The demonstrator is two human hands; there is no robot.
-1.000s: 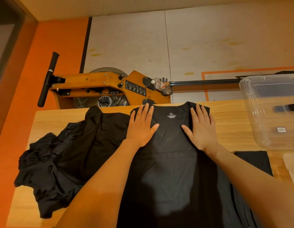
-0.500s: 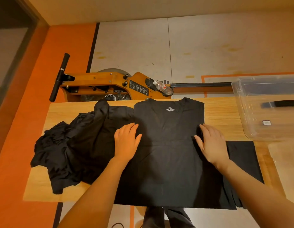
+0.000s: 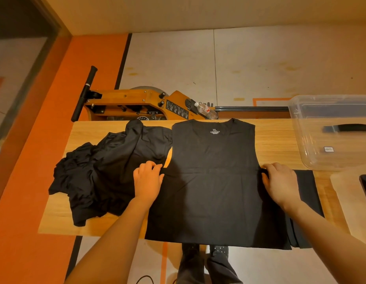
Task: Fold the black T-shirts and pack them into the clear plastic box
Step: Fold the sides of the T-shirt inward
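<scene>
A black T-shirt (image 3: 212,187) lies flat in the middle of the wooden table (image 3: 274,144), collar at the far side with a white XL print, sides folded in. My left hand (image 3: 148,181) sits at its left edge at mid-height, fingers curled onto the fabric. My right hand (image 3: 280,183) does the same at the right edge. A crumpled pile of black T-shirts (image 3: 100,175) lies to the left. The clear plastic box (image 3: 300,144) stands at the far right corner of the table. Its walls are transparent and nothing black shows inside.
More black fabric (image 3: 307,193) sticks out from under the shirt on the right. A pale board with a dark device (image 3: 365,187) lies at the right edge. Behind the table stand an orange rowing machine (image 3: 137,103) and a water bottle (image 3: 205,110).
Both hands slid from near the collar down and outward to the shirt's side edges, and their fingers have curled. The view pulled back, showing the table's front edge.
</scene>
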